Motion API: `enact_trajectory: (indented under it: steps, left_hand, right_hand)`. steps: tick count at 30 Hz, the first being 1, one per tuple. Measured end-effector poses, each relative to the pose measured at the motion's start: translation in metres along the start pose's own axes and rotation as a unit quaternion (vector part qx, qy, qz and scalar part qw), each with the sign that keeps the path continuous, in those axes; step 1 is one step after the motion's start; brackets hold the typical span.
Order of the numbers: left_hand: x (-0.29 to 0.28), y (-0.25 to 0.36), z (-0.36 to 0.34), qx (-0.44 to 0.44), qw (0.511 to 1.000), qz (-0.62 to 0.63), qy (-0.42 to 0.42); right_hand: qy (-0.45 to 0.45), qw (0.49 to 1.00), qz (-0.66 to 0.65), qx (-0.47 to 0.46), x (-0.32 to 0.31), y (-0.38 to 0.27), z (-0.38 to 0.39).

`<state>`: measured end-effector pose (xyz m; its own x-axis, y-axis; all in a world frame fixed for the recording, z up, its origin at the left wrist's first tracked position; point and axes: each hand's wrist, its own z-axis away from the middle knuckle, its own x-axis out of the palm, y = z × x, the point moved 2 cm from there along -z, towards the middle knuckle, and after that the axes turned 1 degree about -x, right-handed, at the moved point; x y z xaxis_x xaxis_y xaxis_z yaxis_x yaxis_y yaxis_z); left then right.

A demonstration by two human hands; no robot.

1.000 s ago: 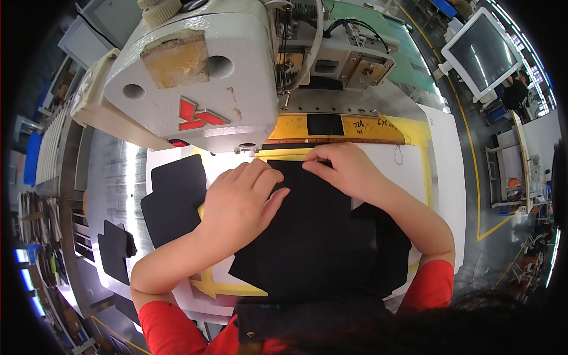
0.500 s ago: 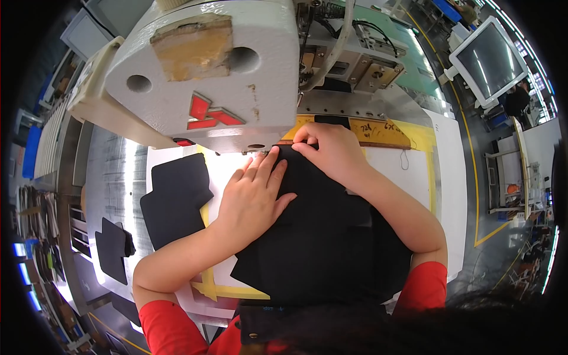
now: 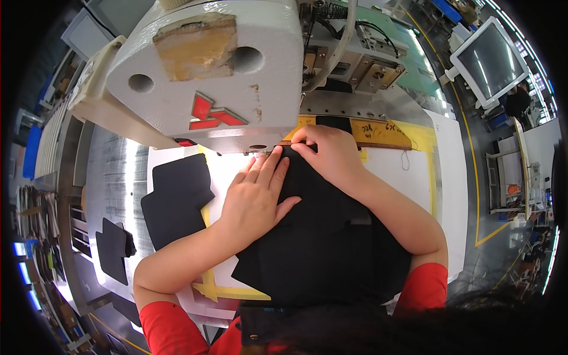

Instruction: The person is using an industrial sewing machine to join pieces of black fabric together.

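Observation:
A large black fabric piece (image 3: 319, 254) lies in front of me, its narrow upper end reaching the edge of a yellow strip (image 3: 378, 131) with handwriting on it. My left hand (image 3: 251, 198) rests flat on the fabric's left side, fingers stretched toward the white sewing machine head (image 3: 160, 100) and thumb spread out. My right hand (image 3: 331, 155) is closed, thumb and forefinger pinching the fabric's upper end at the strip. The fingertips of both hands almost meet there. Beneath the machine head, the needle area is mostly hidden.
Left of my arm lies a stepped black fabric piece (image 3: 177, 198); smaller black pieces (image 3: 113, 249) sit farther left on the metal table. Yellow tape (image 3: 236, 293) borders the white work sheet. A metal clamp mechanism (image 3: 376, 71) stands behind the strip, and a monitor (image 3: 490, 59) at far right.
My left thumb has slid slightly right across the fabric, with the left hand shifting a little the same way. The right hand keeps its pinch in nearly the same place.

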<state>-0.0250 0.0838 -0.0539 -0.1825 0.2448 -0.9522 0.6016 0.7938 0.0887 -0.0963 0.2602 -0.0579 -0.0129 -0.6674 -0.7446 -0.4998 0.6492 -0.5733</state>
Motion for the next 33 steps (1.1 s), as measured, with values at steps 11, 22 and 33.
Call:
enact_trajectory:
  steps: [11, 22, 33]
  left_hand:
    - [-0.004, -0.002, -0.003, -0.026, 1.0, 0.006, -0.015]
    - [0.0, 0.002, -0.004, -0.038, 0.999, 0.012, -0.009]
    - [-0.005, 0.002, -0.005, -0.024, 1.0, 0.004, 0.0]
  right_hand:
    - [-0.011, 0.998, 0.033, 0.045, -0.038, 0.014, 0.015]
    - [0.003, 0.988, 0.138, -0.065, -0.052, 0.014, 0.02]
    - [-0.093, 0.944, 0.29, -0.13, -0.015, -0.021, 0.065]
